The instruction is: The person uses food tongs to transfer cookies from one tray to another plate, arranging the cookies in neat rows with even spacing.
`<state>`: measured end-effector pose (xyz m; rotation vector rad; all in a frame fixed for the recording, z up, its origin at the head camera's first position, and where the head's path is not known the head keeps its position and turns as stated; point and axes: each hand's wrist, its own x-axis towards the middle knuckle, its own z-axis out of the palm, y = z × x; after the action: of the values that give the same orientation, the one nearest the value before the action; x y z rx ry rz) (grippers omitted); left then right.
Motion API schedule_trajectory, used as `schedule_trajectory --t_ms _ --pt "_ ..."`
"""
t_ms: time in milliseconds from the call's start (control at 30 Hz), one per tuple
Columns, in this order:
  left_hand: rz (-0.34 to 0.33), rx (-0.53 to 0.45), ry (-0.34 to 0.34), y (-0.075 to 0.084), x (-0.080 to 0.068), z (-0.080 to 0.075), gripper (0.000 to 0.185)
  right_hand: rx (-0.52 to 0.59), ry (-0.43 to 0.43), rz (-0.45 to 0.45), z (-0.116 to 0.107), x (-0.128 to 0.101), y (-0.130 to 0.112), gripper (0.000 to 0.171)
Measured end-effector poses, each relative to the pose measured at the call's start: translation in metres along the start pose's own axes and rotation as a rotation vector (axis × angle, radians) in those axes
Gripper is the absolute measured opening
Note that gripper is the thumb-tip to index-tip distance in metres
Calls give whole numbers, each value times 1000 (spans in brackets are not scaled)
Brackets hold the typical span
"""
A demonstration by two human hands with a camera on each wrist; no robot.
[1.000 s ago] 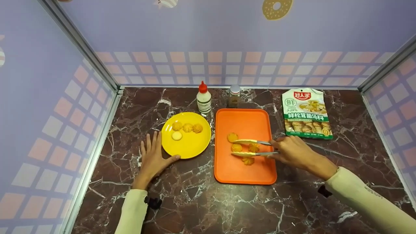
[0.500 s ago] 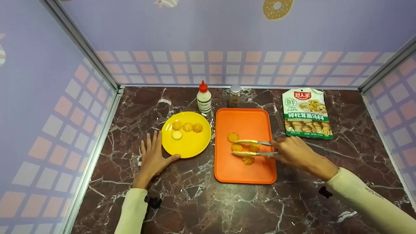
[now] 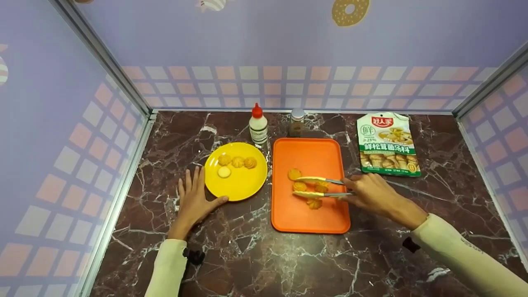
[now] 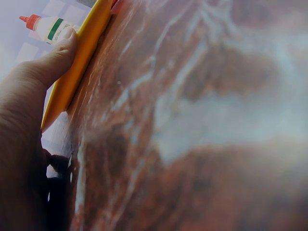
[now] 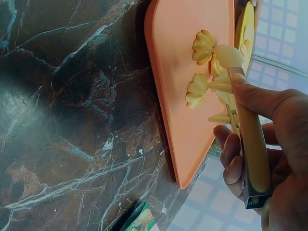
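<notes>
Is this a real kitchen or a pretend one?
Probably a pretend one: a small booth with a marble-look counter, walls printed with tiles and a doughnut, plus a yellow plate and an orange tray of cookies.

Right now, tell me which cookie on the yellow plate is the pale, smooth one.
The round cookie in front, nearest the left hand; the three ridged golden ones sit in a row behind it.
</notes>
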<state>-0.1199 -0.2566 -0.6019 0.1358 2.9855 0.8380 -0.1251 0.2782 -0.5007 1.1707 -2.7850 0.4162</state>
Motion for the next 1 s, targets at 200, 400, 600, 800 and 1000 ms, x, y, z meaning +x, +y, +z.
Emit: schedule_trajectory --t_ms 200,400,600,800,1000 --pt "-7 1 -7 0 0 -1 137 13 14 8 1 -1 1 31" --pt "-6 2 -8 0 0 -1 137 17 15 13 1 -1 0 33" --pt "-8 1 -8 0 0 -1 137 37 28 29 1 -2 0 34" --pt "2 -8 5 1 -1 -1 135 50 31 53 2 -3 0 35" --pt "-3 -5 4 1 0 -1 135 45 38 59 4 -3 0 34"
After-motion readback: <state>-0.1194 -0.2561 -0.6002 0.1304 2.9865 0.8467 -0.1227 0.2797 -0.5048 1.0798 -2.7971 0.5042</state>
